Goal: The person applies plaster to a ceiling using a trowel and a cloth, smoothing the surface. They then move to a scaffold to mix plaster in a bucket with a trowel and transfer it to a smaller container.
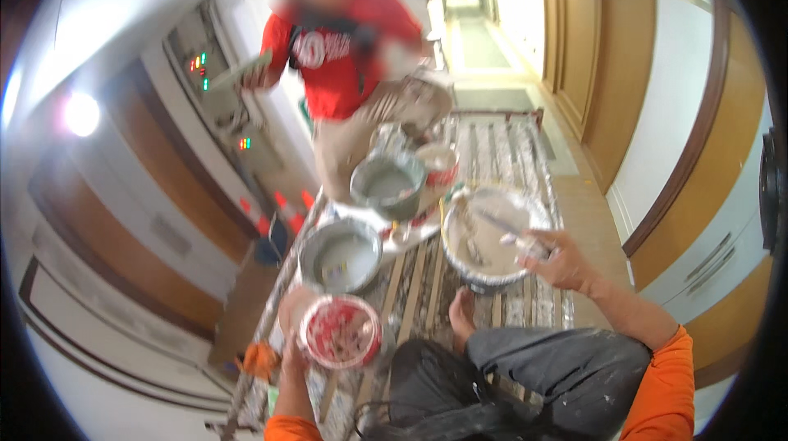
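Note:
My left hand (293, 315) grips a red bucket (340, 332) by its side. The bucket's rim and inner wall are smeared with whitish paste, and part of the hand is hidden behind it. In my right hand (561, 262) is a trowel (502, 223) with a narrow grey blade and a paste-covered handle. Its blade points left, over a wide basin (538, 215) that holds a pale wet mix. Thick paste clings to the basin's inside wall.
Ahead, a person in a red shirt (345, 84) kneels on the paste-spattered slatted platform (410, 285), holding a flat board (238, 72). Two grey tubs (340, 255) and a small red-and-white pail (439, 164) stand between us. Orange cones (287, 211) stand beyond the left edge.

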The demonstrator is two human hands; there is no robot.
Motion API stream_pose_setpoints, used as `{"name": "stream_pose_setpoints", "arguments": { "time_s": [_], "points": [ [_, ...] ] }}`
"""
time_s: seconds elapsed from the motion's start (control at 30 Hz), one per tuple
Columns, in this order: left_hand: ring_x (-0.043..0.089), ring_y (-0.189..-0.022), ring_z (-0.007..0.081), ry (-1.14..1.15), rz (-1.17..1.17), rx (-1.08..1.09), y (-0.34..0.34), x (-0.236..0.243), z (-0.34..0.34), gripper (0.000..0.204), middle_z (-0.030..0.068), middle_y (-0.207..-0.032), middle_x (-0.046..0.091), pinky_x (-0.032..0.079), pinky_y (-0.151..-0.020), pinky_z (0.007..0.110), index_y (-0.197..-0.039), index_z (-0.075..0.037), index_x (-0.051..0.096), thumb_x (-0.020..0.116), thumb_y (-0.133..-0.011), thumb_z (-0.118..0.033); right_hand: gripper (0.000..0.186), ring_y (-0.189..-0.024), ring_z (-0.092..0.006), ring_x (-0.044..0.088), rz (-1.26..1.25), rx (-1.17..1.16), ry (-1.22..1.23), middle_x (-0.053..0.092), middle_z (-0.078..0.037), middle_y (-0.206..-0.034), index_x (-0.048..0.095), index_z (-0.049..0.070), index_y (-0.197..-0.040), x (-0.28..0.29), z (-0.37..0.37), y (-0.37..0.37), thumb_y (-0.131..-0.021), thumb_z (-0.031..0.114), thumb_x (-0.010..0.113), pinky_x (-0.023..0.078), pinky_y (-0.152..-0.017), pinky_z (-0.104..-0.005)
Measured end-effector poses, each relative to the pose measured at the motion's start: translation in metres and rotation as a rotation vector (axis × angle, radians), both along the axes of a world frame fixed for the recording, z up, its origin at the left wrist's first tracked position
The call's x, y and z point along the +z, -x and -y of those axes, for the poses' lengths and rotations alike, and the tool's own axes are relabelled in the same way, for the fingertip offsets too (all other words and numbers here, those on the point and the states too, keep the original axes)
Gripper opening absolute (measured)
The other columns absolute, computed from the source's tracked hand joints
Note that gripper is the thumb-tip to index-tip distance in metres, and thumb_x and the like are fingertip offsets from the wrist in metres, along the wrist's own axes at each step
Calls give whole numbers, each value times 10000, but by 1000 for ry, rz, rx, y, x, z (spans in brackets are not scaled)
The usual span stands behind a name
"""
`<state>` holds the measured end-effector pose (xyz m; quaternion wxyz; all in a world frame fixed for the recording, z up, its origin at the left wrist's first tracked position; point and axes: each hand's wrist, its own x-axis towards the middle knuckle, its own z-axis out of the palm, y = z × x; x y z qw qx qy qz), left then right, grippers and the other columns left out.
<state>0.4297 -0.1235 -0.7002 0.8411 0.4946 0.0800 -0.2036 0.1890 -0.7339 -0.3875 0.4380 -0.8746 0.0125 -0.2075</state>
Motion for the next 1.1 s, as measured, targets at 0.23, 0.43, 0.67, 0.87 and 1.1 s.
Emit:
{"name": "stream_pose_setpoints", "arguments": {
  "time_s": [0.23, 0.43, 0.67, 0.87, 1.1],
  "points": [
    [590, -1008, 307, -146, -227, 408, 2, -14, 8, 305, 108, -1081, 590, 557, -884, 552, -1193, -73, 581, 577, -958, -267, 359, -964, -208, 691, -38, -66, -4, 735, -179, -1048, 684, 15, -1197, 42, 8, 32, -890, 201, 702, 536, -889, -346],
    [601, -960, 282, -194, -352, 314, 0, -9, 15, 295, 108, -1025, 614, 538, -905, 545, -1103, -88, 597, 599, -941, -335, 302, -946, -177, 677, 33, -58, -61, 737, -159, -1036, 703, 17, -1158, 53, 3, 35, -900, 173, 687, 534, -865, -339],
    [601, -956, 264, 17, -344, 597, 11, -8, 34, 365, 89, -1005, 622, 531, -881, 495, -1110, -107, 603, 631, -892, -398, 262, -885, -140, 664, -78, -67, -57, 739, -80, -968, 719, 26, -1121, 52, 8, 56, -900, 166, 698, 531, -813, -316],
    [545, -761, 212, 81, -204, 616, 41, 4, -50, 231, 17, -864, 565, 552, -774, 443, -938, -168, 599, 679, -812, -345, 196, -668, -100, 619, 39, -58, -363, 674, -30, -821, 691, 40, -1063, 69, 2, 56, -893, 135, 713, 504, -587, -270],
    [640, -1048, 249, -102, 68, 571, 141, 180, -44, 434, 64, -1180, 657, 512, -864, 497, -1231, -139, 611, 669, -894, -407, 230, -514, -113, 577, -140, 43, -940, 589, -22, -684, 621, 26, -992, 75, -66, 33, -861, 121, 785, 449, -389, -288]
  ]
}}
